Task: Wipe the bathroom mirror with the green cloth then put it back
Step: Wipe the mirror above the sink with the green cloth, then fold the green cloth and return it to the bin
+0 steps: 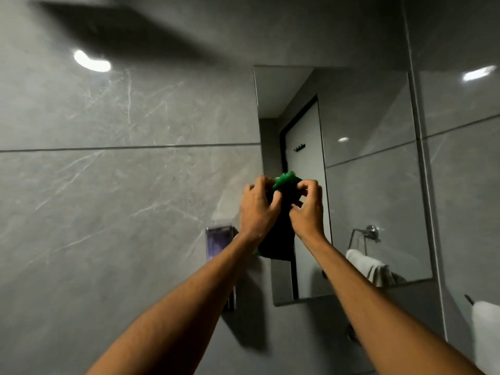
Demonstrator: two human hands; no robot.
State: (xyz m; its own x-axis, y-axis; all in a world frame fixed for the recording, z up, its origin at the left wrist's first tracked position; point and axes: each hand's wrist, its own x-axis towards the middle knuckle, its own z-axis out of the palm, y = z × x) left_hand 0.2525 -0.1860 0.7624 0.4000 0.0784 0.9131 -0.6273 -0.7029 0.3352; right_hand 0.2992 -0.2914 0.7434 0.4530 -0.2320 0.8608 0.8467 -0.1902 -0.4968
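Against the left edge of the bathroom mirror [365, 158], both hands are raised side by side with the green cloth [278, 234] bunched between them. The left hand [257, 207] has its fingers curled round the cloth's upper left part, and the right hand [308, 212] pinches the upper right part with bent fingers, so each hand is closed on the fabric. A bright green tuft shows above the knuckles, while the rest of the cloth hangs dark and shadowed below the wrists, overlapping the mirror's left edge. Whether the cloth touches the glass cannot be told.

The mirror is a tall frameless panel fixed to a grey marble-look tiled wall [108, 185]. Its glass reflects a door with hooks, a ceiling light, and a white towel on a chrome ring near its lower right corner. Just left of the mirror, behind the left forearm, a clear wall-mounted holder [216, 242] sits on the tiles. Another white towel [487, 334] shows at the far right.
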